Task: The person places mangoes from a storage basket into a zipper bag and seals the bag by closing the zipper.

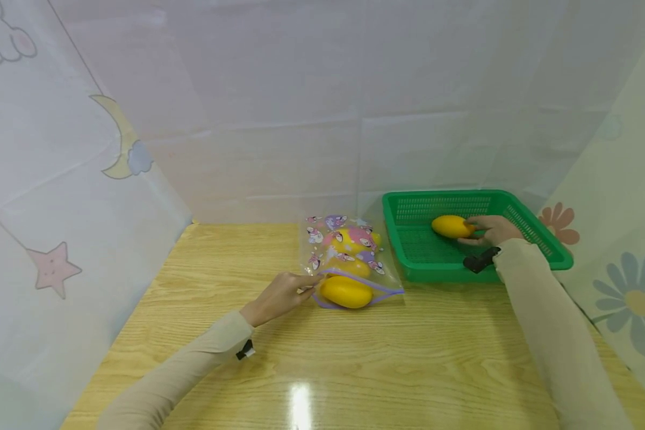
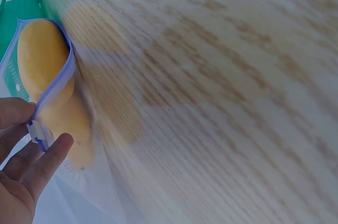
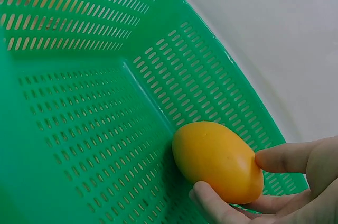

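A clear zip bag [image 1: 392,292] with a purple seal and cartoon prints lies on the table, its mouth open towards me. One yellow mango [image 1: 346,292] sits just inside the mouth, and more yellow fruit shows through the printed plastic behind it. My left hand [image 1: 279,298] pinches the left end of the seal, by the white slider [image 2: 36,131]. Over in the green basket [image 1: 419,273], my right hand [image 1: 491,230] grips another mango [image 3: 216,160] by one end, thumb and fingers on opposite sides. That mango is low in the basket, near its slotted wall.
The basket stands right of the bag, close to the back wall sheet [image 1: 274,161]. Wood-grain table [image 1: 355,370] stretches in front of both. Printed sheets with a moon [image 1: 119,134] and flowers [image 1: 638,303] hang along the left and right sides.
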`<state>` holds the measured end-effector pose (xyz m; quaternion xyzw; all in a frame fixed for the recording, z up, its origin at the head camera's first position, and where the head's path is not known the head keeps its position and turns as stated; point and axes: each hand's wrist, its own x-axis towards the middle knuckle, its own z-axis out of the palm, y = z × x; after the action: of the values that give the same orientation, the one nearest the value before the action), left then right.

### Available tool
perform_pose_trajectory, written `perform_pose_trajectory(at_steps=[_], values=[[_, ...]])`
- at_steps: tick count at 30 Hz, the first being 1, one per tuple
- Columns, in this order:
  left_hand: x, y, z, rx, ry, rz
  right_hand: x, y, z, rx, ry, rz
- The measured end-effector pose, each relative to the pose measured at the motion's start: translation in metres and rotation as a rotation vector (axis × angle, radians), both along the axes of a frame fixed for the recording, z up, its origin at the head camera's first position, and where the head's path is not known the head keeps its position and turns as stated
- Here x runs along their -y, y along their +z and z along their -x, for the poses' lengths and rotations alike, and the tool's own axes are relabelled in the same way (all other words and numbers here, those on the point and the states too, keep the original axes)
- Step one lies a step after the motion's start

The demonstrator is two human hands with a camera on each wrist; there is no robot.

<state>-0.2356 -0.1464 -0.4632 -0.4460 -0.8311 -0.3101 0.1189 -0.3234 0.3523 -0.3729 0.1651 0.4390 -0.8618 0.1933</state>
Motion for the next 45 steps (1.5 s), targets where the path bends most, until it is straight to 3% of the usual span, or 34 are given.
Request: perform_pose_trajectory(at_steps=[3,5,9,10,13,16,18,24,30,33,35,42,45], values=[[0.000,0.000,0.000,-0.006,0.007,0.004,0.000,-0.003,0.009,0.104,-0.080,0.072],[0.000,-0.001,0.000,-0.007,0.009,0.005,0.001,-0.004,0.009,0.036,-0.030,-0.077],[0.000,0.000,0.000,-0.005,0.008,0.005,-0.002,-0.010,0.005,-0.215,0.106,-0.342],[0.000,0.000,0.000,-0.004,0.009,0.006,-0.003,-0.012,0.005,-0.228,0.112,-0.344],[0.000,0.001,0.000,-0.001,0.013,0.012,-0.006,-0.013,0.011,-0.103,0.046,-0.159],[0.000,0.002,-0.001,-0.001,0.013,0.014,-0.007,-0.013,0.016,0.049,-0.073,0.117],[-0.001,0.002,-0.001,-0.004,0.010,0.009,-0.007,-0.011,0.016,0.060,-0.094,0.197],[-0.001,0.002,-0.001,-0.014,0.007,0.006,-0.017,-0.020,0.019,0.026,-0.037,0.282],[0.000,0.003,-0.002,0.009,0.013,0.016,-0.039,-0.045,0.040,0.020,-0.057,0.232],[0.000,0.002,-0.002,0.009,0.013,0.015,-0.038,-0.043,0.038,0.009,-0.055,0.175],[0.000,0.002,-0.002,0.006,0.010,0.012,-0.030,-0.034,0.028,-0.066,0.009,0.008],[-0.001,0.001,-0.002,-0.002,0.000,0.005,0.000,0.003,-0.007,-0.246,0.145,-0.298],[-0.001,0.001,-0.001,-0.002,0.002,0.005,0.005,0.008,-0.013,-0.369,0.214,-0.549]])
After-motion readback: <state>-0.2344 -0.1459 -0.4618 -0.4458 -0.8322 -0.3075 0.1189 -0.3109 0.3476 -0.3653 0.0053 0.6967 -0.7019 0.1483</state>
